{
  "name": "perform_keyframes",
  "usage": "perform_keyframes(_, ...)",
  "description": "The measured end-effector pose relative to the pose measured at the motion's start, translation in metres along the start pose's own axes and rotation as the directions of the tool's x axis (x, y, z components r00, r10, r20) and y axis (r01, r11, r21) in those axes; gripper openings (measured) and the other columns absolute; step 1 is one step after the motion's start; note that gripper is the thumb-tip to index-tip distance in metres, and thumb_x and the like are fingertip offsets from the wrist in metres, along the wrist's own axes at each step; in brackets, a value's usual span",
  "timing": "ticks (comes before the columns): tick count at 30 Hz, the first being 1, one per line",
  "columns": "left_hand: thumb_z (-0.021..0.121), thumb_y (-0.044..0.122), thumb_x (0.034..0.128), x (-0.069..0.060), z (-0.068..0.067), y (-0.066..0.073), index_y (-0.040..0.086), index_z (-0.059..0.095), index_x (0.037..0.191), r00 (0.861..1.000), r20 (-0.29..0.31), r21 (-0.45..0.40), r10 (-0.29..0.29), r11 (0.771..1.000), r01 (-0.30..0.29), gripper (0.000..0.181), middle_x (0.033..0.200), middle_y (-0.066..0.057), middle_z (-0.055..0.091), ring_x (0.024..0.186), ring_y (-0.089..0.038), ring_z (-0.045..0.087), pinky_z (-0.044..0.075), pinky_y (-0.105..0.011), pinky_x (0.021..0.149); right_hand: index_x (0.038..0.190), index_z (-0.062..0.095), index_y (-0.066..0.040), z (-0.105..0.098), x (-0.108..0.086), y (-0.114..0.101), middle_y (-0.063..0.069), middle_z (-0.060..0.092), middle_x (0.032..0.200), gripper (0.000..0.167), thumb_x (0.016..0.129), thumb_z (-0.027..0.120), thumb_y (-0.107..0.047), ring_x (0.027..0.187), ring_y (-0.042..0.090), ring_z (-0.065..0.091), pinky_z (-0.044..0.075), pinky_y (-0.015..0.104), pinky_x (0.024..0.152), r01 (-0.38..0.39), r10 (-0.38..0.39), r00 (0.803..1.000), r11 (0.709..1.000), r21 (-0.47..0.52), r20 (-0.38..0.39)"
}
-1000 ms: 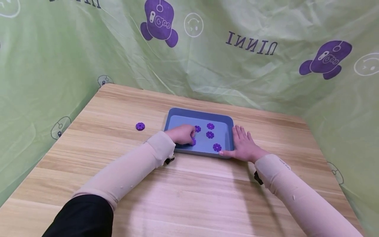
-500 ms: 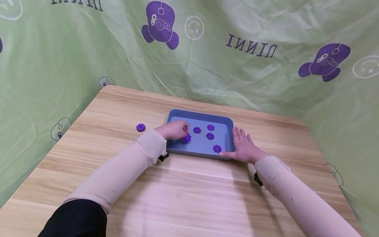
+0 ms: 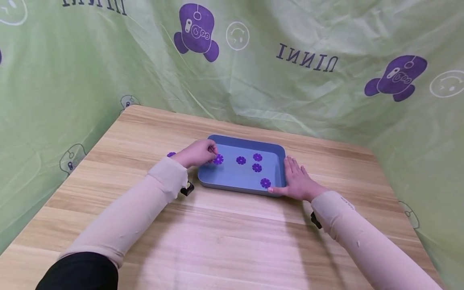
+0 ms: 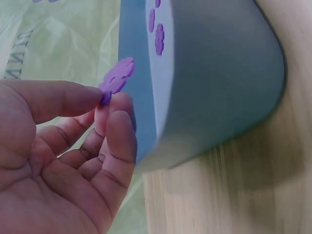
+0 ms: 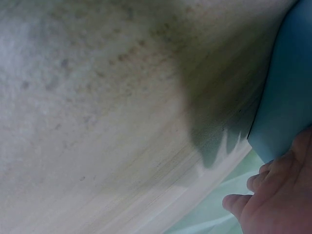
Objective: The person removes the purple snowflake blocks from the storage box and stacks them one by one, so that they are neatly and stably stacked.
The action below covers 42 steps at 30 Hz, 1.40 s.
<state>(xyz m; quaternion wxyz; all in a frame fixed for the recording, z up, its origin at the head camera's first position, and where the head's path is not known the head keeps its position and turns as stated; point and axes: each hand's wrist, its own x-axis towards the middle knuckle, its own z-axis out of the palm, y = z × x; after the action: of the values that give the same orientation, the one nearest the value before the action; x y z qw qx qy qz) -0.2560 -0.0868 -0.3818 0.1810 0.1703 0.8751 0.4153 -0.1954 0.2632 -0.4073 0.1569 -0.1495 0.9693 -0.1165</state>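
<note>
1. Purple notched disc (image 4: 118,73): pinched between thumb and fingers of the left hand (image 3: 197,153), tilted up on edge. In the head view it shows left of frame centre, against the left end of the blue tray (image 3: 232,177); the left wrist view puts it clear of the tray floor.
2. Change: over the last second the left hand shifts up-left in the head view, from the tray's lower middle to its left end, disc moving with it. My read: pickup is done, piece is in transit.
3. Right hand (image 3: 299,181): grasps no disc. Fingers extended along the tray's right side, thumb over the lower right corner. Hardly moves across the three head frames, nor does the tray, so I'd judge it is steadying the tray.
4. Rest of the set hasn't moved: centre disc (image 3: 241,160), then upper disc (image 3: 257,157), middle disc (image 3: 257,167) and lower disc (image 3: 265,183) toward the tray's right. All lie flat, apart from each other.
5. Outer disc (image 3: 171,154) sits on the wooden table (image 3: 217,241), left of the tray. Now mostly hidden behind the left hand; only a sliver shows, so I can't tell how close hand and disc are.
</note>
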Motion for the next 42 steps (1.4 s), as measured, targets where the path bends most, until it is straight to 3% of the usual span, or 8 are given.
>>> perform_keyframes(7,0.056,-0.005,0.0969,-0.006,-0.008,-0.012,-0.005,0.059,0.102,0.998,-0.065,-0.116,-0.015,0.993,0.007,0.006,0.089,-0.011,0.061,0.076,-0.021,0.058,0.053,-0.031,0.067,0.156,0.001,0.017,0.001,-0.001,0.001,0.036,-0.002,0.164,0.129,0.088,0.064,-0.072,0.152,0.051,-0.001,0.003,0.065,0.120,0.008,-0.008,1.000,1.000,0.002,-0.004)
perform_keyframes(20,0.054,-0.005,0.1000,-0.016,-0.028,-0.036,-0.008,0.057,0.107,0.992,-0.111,-0.246,-0.066,0.969,0.037,0.008,0.097,-0.016,0.064,0.081,-0.020,0.063,0.058,-0.034,0.075,0.156,-0.001,0.016,0.002,0.000,0.000,0.035,-0.004,0.165,0.128,0.089,0.064,-0.071,0.152,0.051,-0.003,0.002,0.064,0.121,0.001,-0.001,1.000,1.000,0.002,0.014)
perform_keyframes(31,0.050,-0.005,0.1024,-0.022,-0.041,-0.040,-0.010,0.056,0.113,0.981,-0.156,-0.260,-0.116,0.963,0.072,0.013,0.107,-0.022,0.063,0.084,-0.017,0.063,0.057,-0.026,0.074,0.156,0.000,0.016,0.001,0.001,0.003,0.036,-0.002,0.165,0.128,0.088,0.063,-0.073,0.152,0.052,-0.001,0.005,0.066,0.120,0.006,-0.006,1.000,1.000,-0.006,-0.001)
perform_keyframes(42,0.051,0.000,0.1048,-0.032,-0.051,-0.048,-0.008,0.055,0.117,0.974,-0.176,-0.286,-0.143,0.954,0.089,0.015,0.111,-0.021,0.063,0.089,-0.022,0.064,0.058,-0.037,0.083,0.156,0.001,0.016,0.002,0.001,0.001,0.036,-0.001,0.165,0.128,0.088,0.064,-0.072,0.152,0.052,0.000,0.006,0.068,0.119,0.003,-0.003,1.000,1.000,-0.001,0.002)
